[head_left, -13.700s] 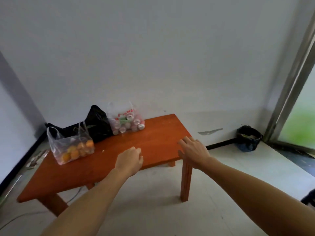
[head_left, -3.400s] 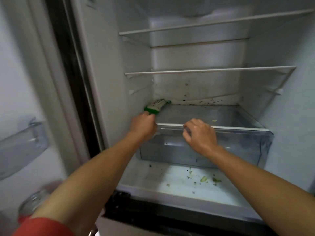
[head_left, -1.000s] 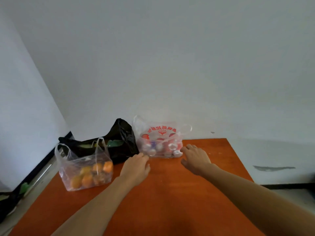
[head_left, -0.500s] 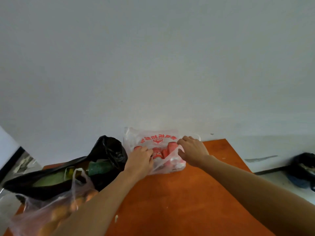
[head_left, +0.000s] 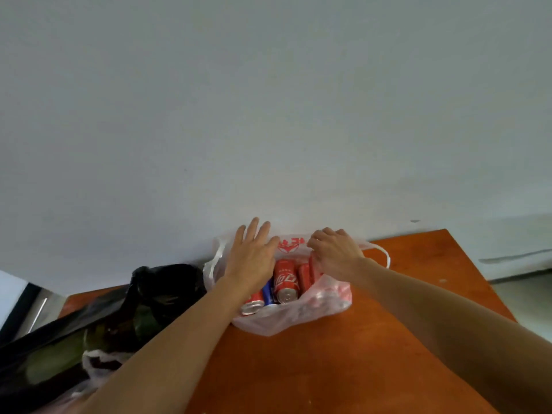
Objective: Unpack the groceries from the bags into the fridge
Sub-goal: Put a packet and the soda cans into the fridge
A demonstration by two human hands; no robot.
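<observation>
Cans of red aluminium [head_left: 286, 279] lie in translucent white plastic bag [head_left: 298, 313], lower centre on orange wooden table [head_left: 373, 354], axes wallward, between straight-fingered left hand [head_left: 254, 258] and right hand [head_left: 334, 253], whose curled fingers grip bag rim.

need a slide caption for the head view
Right hand grips the plastic bag of soda cans, left hand flat at its mouth, on a wooden table.

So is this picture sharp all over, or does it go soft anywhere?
Head view: the wide lens skews the table; the red can at centre is fairly sharp, the black bag at lower left is dark and smeared; light is soft and even.
</observation>
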